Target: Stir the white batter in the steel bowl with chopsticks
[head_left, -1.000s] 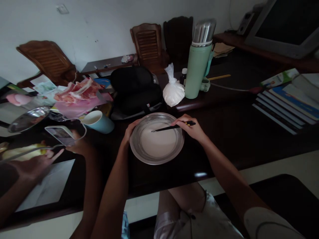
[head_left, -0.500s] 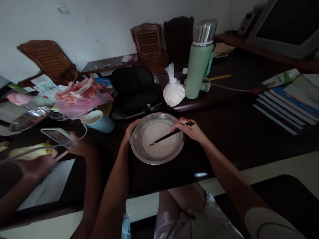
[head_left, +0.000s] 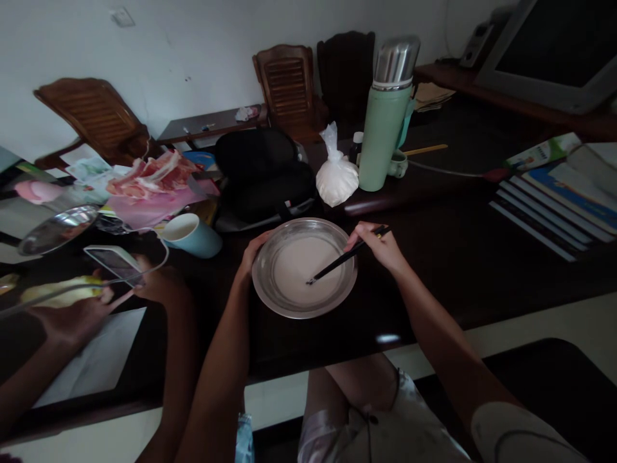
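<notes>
A steel basin [head_left: 270,297] stands on the dark table, holding a pale, milky batter-like liquid [head_left: 303,263]. My left hand [head_left: 253,252] grips the basin's left rim. In my right hand [head_left: 378,247], black chopsticks [head_left: 337,262] are pinched and slant down to the left, their tips in the liquid. Whether they are one or two sticks is hard to make out. Just behind the basin sits a tied clear bag of white powder [head_left: 337,179].
A green thermos [head_left: 385,135] and a small cup [head_left: 398,165] stand behind the bag. A blue cup [head_left: 200,238] and an open black case [head_left: 265,173] are near the basin. At left, another person's hands hold a phone [head_left: 116,262] and pale food. Books [head_left: 554,206] lie right.
My right hand has shifted to the right, drawing the chopstick tips rightward through the liquid. My left hand and the basin have stayed nearly still.
</notes>
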The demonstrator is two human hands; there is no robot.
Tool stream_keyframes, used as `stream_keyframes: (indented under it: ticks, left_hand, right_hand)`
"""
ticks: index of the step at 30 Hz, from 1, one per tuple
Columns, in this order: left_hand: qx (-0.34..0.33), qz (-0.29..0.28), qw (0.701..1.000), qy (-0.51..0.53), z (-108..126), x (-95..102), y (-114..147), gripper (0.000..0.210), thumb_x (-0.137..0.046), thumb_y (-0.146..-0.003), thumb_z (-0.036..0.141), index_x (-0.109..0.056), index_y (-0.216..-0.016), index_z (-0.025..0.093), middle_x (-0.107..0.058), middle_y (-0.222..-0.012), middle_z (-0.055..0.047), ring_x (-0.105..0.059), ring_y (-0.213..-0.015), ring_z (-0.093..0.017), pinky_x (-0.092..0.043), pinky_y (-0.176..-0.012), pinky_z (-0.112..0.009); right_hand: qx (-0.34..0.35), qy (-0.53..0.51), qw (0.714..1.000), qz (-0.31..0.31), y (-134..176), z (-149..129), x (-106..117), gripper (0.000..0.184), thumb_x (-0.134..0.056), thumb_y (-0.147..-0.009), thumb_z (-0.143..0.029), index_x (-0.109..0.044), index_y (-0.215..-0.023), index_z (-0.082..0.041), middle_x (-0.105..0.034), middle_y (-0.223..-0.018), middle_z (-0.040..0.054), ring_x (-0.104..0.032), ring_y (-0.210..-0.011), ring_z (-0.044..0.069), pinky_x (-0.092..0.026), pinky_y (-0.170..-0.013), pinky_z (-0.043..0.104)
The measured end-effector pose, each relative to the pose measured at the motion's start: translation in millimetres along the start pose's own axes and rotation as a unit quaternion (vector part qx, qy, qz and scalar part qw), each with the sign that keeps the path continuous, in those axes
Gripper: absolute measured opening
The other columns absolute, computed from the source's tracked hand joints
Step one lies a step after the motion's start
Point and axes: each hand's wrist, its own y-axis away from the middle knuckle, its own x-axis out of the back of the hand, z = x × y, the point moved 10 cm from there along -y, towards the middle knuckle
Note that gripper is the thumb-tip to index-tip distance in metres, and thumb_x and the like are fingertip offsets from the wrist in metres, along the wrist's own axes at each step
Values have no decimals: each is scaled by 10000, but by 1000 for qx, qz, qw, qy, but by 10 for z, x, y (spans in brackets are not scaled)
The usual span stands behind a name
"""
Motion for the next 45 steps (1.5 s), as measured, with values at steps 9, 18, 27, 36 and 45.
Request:
stream_keyframes:
  ticks: [9, 18, 27, 36, 45]
  left_hand:
    - [9, -3, 1000, 5, -30, -9, 4, 454, -634, -720, 480, -721, -1029, 158, -708, -1005, -78, -594, -1117, -311, -472, -954, -371]
    - [3, 2, 1000, 11, -12, -3, 0, 454, -660, -697, 474, -730, -1011, 154, -711, -993, -68, -603, -1101, -305, -465, -973, -370]
    - [13, -1, 1000, 20, -28, -22, 16, 466, -661, -713, 478, -721, -1043, 155, -710, -999, -79, -611, -1078, -305, -478, -937, -363]
    - [11, 7, 1000, 8, -44, 5, 7, 478, -645, -722, 473, -718, -1067, 152, -710, -1010, -66, -629, -1021, -276, -474, -933, -349]
    - [2, 2, 1000, 14, -1, -9, 30, 446, -644, -730, 438, -721, -1055, 142, -712, -978, -70, -623, -1039, -274, -467, -930, -334]
  right_hand:
    - [90, 132, 987, -12, 2, -144, -116, 304, -533, -924, -441, -765, -819, -275, -768, -847, 9, -629, -815, 190, -473, -824, 363]
    - [-13, 4, 999, 32, 4, 28, 96, 482, -502, -887, -594, -731, -700, -213, -684, -577, 26, -654, -610, 181, -505, -645, 317]
    - [81, 120, 989, -30, 1, -145, -154, 299, -535, -925, -442, -764, -821, -280, -760, -834, 11, -631, -815, 184, -467, -796, 341]
    - [12, 30, 999, 43, 8, -57, 127, 477, -501, -906, -553, -729, -662, -213, -690, -611, 26, -643, -642, 171, -495, -677, 309]
    - [83, 107, 989, -52, 15, -129, -209, 299, -534, -929, -426, -763, -841, -255, -757, -841, 19, -624, -809, 175, -473, -778, 324]
